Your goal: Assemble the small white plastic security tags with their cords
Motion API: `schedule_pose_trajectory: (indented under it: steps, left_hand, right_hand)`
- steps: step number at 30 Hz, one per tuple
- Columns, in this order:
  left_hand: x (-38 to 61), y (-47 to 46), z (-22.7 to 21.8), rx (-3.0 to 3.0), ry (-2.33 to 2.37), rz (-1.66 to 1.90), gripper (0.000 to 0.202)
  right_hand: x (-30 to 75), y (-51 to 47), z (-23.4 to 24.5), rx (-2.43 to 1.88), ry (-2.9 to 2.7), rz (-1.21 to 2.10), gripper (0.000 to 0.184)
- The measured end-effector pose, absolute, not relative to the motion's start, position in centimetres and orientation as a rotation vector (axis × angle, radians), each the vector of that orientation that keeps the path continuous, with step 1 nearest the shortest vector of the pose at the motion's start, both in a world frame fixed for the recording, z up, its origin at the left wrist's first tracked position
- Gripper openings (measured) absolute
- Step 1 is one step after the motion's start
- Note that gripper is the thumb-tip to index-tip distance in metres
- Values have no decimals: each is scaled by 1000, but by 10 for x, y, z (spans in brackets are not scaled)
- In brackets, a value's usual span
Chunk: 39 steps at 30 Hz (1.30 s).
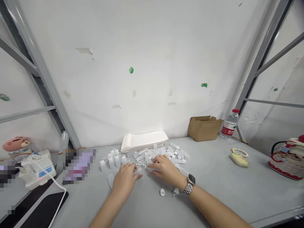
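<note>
My left hand (124,178) is closed, thumb and index finger around a small translucent plastic piece (137,172) whose exact kind is hard to make out. To the right, my right hand (163,169) has its fingers apart at the front edge of a pile of small white plastic bottles and caps (177,155); nothing shows in it. Several little capped bottles (111,162) stand upright beyond my left hand. A flat translucent piece (110,180) lies beside that hand. One loose white cap (162,192) rests below my right hand, and another white piece (176,191) lies near the wrist.
Behind the pile, a stack of white sheets (147,139) lies against the wall. A cardboard box (204,129) and water bottle (230,124) stand back right. A yellow item (239,160) and red-white bag (288,158) are right; a white power strip (39,169) with cable is left.
</note>
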<state>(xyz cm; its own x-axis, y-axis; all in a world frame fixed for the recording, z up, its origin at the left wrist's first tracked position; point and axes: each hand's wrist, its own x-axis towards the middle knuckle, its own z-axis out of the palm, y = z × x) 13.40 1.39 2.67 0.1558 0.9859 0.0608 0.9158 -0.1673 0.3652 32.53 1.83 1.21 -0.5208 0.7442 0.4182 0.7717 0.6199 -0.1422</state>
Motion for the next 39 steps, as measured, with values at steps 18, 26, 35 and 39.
schedule_pose_trajectory:
  steps: [18, 26, 35, 39]
  left_hand:
    - [140, 17, 21, 2026, 1564, 745, 28]
    - [147, 10, 38, 1050, 851, 1024, 24]
    - [150, 10, 37, 783, 617, 935, 21]
    - [148, 10, 36, 866, 679, 950, 22]
  right_hand:
    - [340, 27, 29, -1216, -1449, 833, 14]
    - [345, 19, 40, -1030, -1149, 1112, 19]
    - [337, 19, 34, -1014, -1335, 1044, 22]
    - [336, 13, 37, -1047, -1568, 858, 24]
